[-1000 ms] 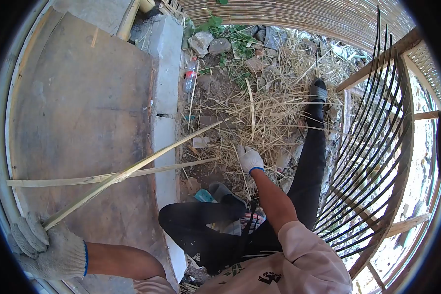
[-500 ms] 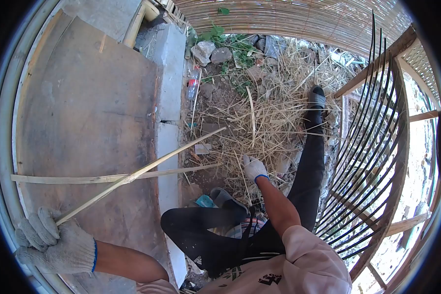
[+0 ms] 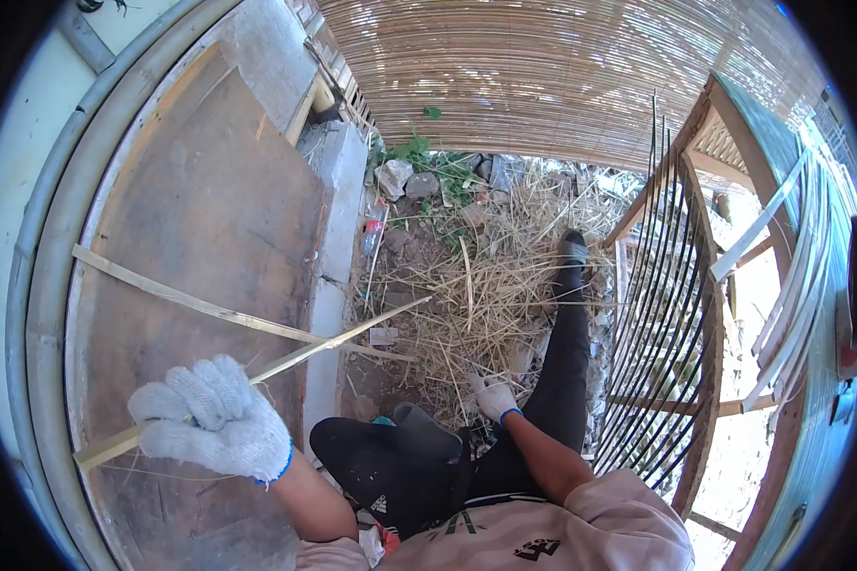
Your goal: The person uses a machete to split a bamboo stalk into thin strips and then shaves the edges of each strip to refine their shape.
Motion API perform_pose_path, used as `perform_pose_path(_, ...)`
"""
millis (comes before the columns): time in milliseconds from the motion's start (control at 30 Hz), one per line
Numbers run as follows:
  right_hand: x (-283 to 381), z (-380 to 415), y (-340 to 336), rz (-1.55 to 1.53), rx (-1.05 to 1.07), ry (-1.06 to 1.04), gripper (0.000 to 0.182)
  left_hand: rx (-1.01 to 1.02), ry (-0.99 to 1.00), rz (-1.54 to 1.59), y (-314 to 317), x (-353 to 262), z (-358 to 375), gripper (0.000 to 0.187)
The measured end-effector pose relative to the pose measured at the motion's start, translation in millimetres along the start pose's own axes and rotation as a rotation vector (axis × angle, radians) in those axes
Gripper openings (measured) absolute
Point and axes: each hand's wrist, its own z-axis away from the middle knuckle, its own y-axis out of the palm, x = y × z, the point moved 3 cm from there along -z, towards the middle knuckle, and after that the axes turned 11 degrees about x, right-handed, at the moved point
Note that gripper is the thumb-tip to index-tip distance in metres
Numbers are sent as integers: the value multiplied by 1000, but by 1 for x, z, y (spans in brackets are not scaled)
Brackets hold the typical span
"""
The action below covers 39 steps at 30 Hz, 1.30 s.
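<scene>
My left hand [image 3: 214, 419], in a white knit glove with a blue cuff, is closed around a long pale bamboo strip [image 3: 381, 321]. The strip slants from the lower left up to the middle, and its end sticks out behind the fist. A second bamboo strip [image 3: 171, 292] lies across the brown board and passes under the held one. Low over the straw beside my leg is my right hand [image 3: 493, 396], also gloved. Its fingers are curled, and what they hold, if anything, is too small to make out.
A brown wooden board [image 3: 209, 181] lies to the left, bordered by a concrete ledge [image 3: 338, 209]. Straw and shavings [image 3: 505, 257] cover the ground ahead. A dark-slatted rack [image 3: 657, 314] stands right, with pale strips [image 3: 795, 295] hanging beyond it. A plastic bottle [image 3: 372, 233] lies by the ledge.
My left hand has moved right and up with the bamboo strip, and more of the strip now shows behind the fist. The loose strip now tilts more steeply. The view has shifted too.
</scene>
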Motion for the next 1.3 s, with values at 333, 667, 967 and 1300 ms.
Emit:
perform_pose_path(333,-13,70,12,222,-78,-93,78,-89,99,95,-60,-74,69,51)
perform_pose_path(667,63,102,2,-32,-276,-358,48,-199,313,193,-131,-215,101,50)
perform_pose_path(967,180,141,-15,-816,-213,-728,30,-462,297,278,-189,-211,220,56)
perform_pose_path(1300,202,159,-60,-986,-431,-880,20,-1128,-365,251,-221,-138,361,65)
